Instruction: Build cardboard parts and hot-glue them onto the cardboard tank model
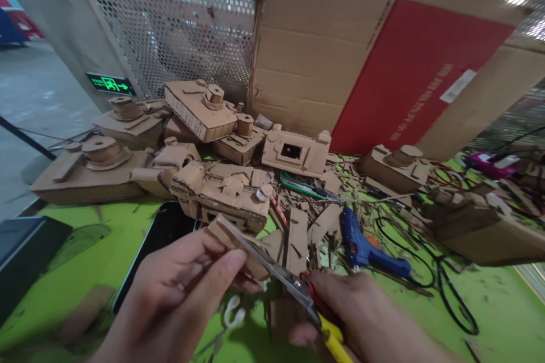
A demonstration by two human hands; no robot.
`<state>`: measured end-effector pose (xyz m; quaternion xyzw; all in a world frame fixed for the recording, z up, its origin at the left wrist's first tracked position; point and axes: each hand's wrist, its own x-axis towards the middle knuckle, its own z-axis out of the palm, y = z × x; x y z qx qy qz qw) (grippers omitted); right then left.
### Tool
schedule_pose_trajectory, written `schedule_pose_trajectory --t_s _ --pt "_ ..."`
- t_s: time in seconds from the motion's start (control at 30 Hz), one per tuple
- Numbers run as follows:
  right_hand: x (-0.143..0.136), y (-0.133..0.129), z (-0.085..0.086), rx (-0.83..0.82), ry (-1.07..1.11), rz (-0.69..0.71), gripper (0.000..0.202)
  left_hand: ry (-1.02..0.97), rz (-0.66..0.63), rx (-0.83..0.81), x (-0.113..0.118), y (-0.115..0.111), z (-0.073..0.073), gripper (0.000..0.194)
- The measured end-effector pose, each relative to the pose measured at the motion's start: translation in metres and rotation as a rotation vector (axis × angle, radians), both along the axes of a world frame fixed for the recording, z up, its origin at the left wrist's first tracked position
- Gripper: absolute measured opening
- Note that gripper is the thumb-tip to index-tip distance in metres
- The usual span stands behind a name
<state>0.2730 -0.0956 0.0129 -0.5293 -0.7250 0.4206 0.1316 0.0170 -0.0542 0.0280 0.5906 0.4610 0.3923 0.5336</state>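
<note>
My left hand [187,283] pinches a small cardboard strip [220,232] between thumb and fingers. In my right hand [353,306] is a pair of scissors [293,286] with red and yellow handles, its blades pointing up and left along the strip. Whether the blades touch or cut the cardboard is hard to make out. Just beyond my hands stands a cardboard model camera [225,195] with layered parts. Beneath the left hand, a white hooked object [234,313] rests on the green tabletop [251,346].
Several cardboard models [200,110] crowd the back left. A blue glue gun [370,249] with a black cable lies at right, near a green box cutter [300,184] and cardboard scraps [321,221]. A dark phone-like slab [149,249] lies left. A large cardboard sheet [315,57] stands behind.
</note>
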Motion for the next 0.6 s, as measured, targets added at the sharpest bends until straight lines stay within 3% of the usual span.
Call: schedule_pose_trajectory --t_s 0.2,0.37,0.6 --pt "-0.0038 -0.0001 0.0005 0.026 0.015 0.013 0.016 -0.002 -0.033 -0.014 -0.0029 0.0021 0.0031 0.025" --pt "-0.0073 0.0034 -0.001 0.185 -0.067 0.016 0.022 -0.035 -0.084 -0.025 -0.0017 -0.0036 0.001 0.024" --pt "-0.0086 0.0013 -0.0079 0.017 0.021 0.003 0.02 -0.06 -0.158 -0.08 -0.0009 -0.0046 -0.0028 0.022"
